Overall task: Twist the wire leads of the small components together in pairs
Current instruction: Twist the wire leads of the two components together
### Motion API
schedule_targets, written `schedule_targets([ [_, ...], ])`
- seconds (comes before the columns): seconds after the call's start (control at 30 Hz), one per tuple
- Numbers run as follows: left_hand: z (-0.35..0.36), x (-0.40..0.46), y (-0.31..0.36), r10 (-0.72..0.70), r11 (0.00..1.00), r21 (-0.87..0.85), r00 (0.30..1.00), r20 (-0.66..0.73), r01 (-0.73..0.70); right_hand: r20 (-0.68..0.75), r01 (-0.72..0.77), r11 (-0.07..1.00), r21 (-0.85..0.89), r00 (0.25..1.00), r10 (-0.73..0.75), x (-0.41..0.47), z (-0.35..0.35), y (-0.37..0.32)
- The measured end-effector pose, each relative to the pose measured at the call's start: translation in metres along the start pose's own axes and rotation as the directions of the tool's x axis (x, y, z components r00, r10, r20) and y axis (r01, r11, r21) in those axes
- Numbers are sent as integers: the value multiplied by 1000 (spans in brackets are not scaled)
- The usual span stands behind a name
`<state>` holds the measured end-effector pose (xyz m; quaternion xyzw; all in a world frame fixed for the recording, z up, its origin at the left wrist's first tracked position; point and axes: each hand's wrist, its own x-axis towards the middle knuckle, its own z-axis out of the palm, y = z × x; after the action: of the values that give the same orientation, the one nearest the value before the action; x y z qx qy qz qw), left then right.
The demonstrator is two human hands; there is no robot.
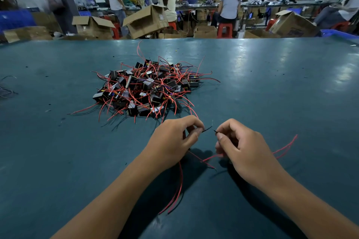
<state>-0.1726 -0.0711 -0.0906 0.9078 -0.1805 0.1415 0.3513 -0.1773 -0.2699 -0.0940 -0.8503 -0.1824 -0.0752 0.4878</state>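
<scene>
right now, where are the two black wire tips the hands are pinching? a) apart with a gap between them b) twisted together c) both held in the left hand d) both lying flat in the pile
a: the left hand pinches one black wire tip and the right hand pinches the other black tip, with bare table showing between the two ends, near the pile of components.

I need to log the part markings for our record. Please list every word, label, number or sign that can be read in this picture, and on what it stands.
No text can be read.
Small black box-shaped components with red wire leads, in a pile: any markings are too small to read.
Tilted brown cardboard box behind the table: a white label, blurred.
Brown cardboard box at the far right: dark print, blurred.
</scene>
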Motion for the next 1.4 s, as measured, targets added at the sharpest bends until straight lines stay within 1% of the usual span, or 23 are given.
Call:
schedule_targets([
  [0.1,0,0,1,-5,999,34,1000,-9,5,-3,-25,997,67,1000,25,0,1,-1],
  [0.17,0,-1,2,-16,993,114,1000,-19,18,3,-41,997,70,999,41,1,1,0],
  [0.23,0,-1,4,-18,991,128,999,-30,22,0,-64,996,63,998,65,2,2,1],
  [0.37,0,-1,6,19,999,30,999,-28,-19,-26,-111,988,104,993,114,4,3,3],
  [0.47,1,-2,6,21,997,-78,1000,16,-20,-38,-154,974,168,986,163,5,5,3],
  [0.57,2,-3,7,30,993,-112,997,68,-23,-35,-181,956,229,980,194,5,6,3],
  [0.7,3,-2,7,-5,987,-157,997,83,18,-6,-171,953,249,984,178,3,6,1],
  [0.8,3,-2,6,-27,987,-153,996,83,40,-6,-157,953,258,986,164,3,4,0],
  [1.0,3,-3,6,-17,994,-104,997,77,25,-3,-130,959,250,991,135,3,4,0],
  [1.4,5,-3,8,-13,996,-89,997,75,20,-18,-79,969,234,996,86,3,5,0],
])
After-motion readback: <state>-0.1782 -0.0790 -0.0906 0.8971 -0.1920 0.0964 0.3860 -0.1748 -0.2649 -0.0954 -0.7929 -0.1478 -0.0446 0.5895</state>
